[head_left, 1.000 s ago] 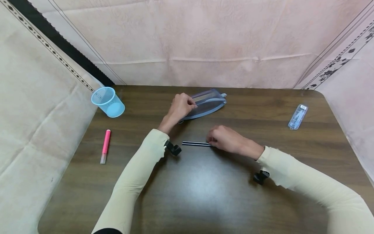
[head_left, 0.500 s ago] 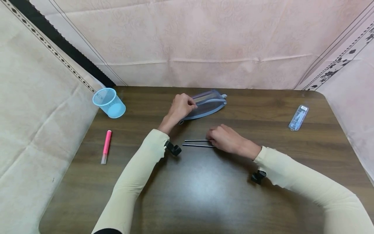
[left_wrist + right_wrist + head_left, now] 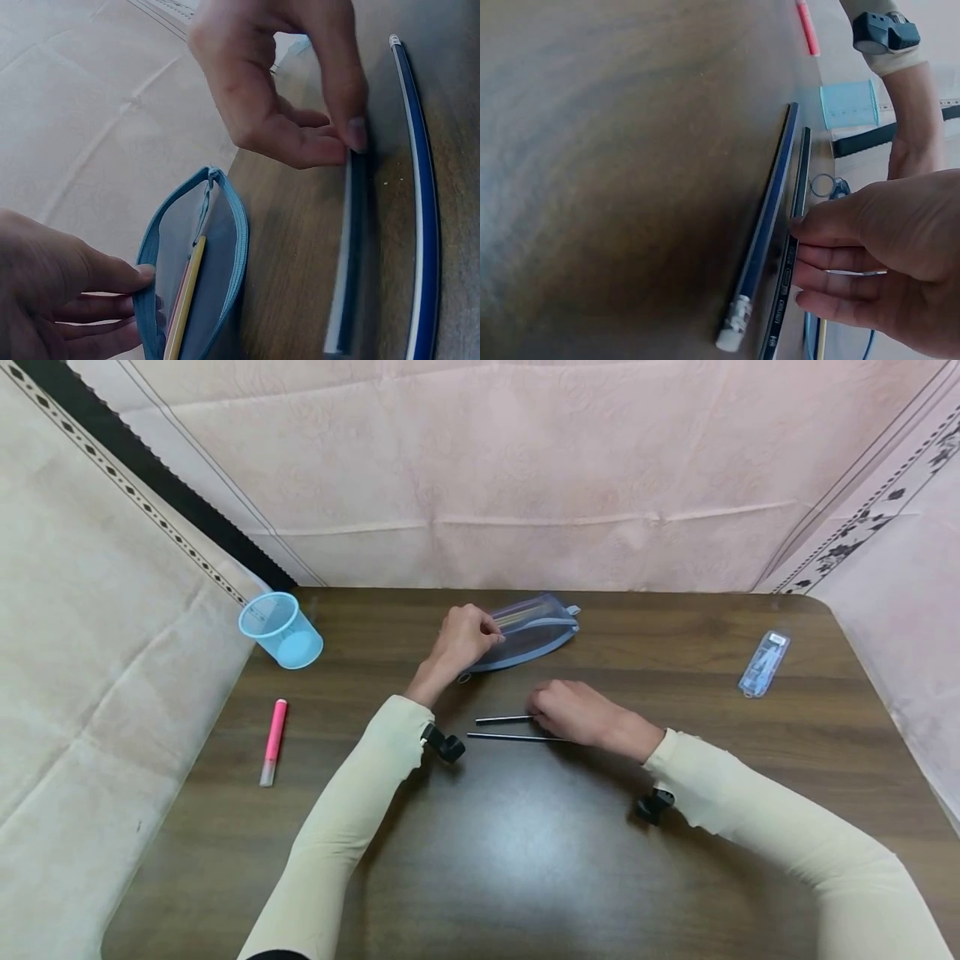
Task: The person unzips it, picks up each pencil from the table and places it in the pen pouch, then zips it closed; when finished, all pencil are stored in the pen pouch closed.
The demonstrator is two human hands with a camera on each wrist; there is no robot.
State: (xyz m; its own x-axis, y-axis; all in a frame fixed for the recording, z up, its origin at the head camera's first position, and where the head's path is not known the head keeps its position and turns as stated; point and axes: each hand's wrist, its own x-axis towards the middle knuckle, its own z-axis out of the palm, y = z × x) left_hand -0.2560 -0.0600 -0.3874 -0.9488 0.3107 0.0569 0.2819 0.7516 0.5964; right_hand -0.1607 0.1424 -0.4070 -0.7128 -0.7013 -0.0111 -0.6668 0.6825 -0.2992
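My left hand [image 3: 459, 642] pinches the rim of a see-through pencil case [image 3: 534, 643] with blue trim, keeping its mouth apart. Inside it, the left wrist view shows a yellow pencil [image 3: 187, 289] and a reddish one beside it. Between the thumb and fingers of my right hand [image 3: 576, 712] is a dark pencil [image 3: 783, 289] with small lettering. Just nearer to me, a blue-striped pencil [image 3: 768, 210] with a white eraser lies on the table, apart from the held one. Part of the dark pencil is hidden behind my right hand in the head view.
A light blue cup [image 3: 283, 631] tilts at the table's back left corner. In front of it lies a pink marker [image 3: 273, 742]. A small pale blue packet [image 3: 764, 664] is at the far right. Cloth walls surround the wooden table [image 3: 525, 860].
The two pencils lay side by side; the dark one has come away from the blue-striped one, away from me, in my right hand. My left hand stays on the pencil case.
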